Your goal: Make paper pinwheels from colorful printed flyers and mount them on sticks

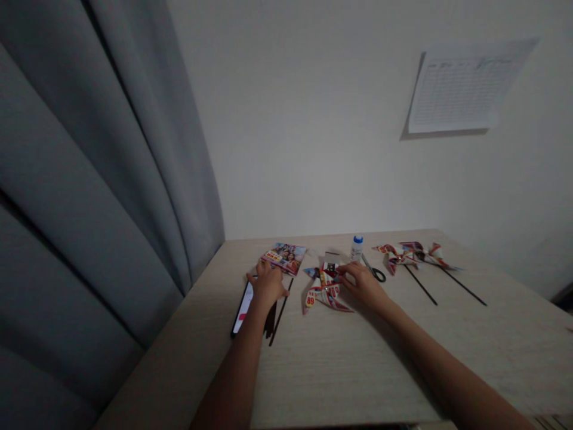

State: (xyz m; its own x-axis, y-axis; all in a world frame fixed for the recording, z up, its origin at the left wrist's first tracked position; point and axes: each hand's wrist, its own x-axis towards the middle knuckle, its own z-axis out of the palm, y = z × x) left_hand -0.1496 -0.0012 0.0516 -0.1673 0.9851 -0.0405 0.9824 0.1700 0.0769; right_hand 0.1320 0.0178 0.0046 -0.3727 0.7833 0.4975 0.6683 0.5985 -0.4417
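My left hand (267, 283) is over a bundle of dark thin sticks (270, 322), its fingers spread and the thumb out to the right beside a single dark stick (281, 313). Whether the fingertips touch the bundle is hidden. A phone (242, 310) with a lit screen lies just left of that hand. My right hand (362, 284) has its fingers closed at the upper right edge of a printed paper pinwheel (323, 291), which lies flat without a stick. Behind this pinwheel is a small dark red and white piece (331, 267).
Folded colourful leaflets (286, 257) lie at the back left. A blue-capped glue bottle (357, 247) stands behind my right hand, with dark-handled scissors (378, 274) beside it. Two pinwheels on sticks (414, 257) rest at right. A grey curtain (134, 149) hangs along the left.
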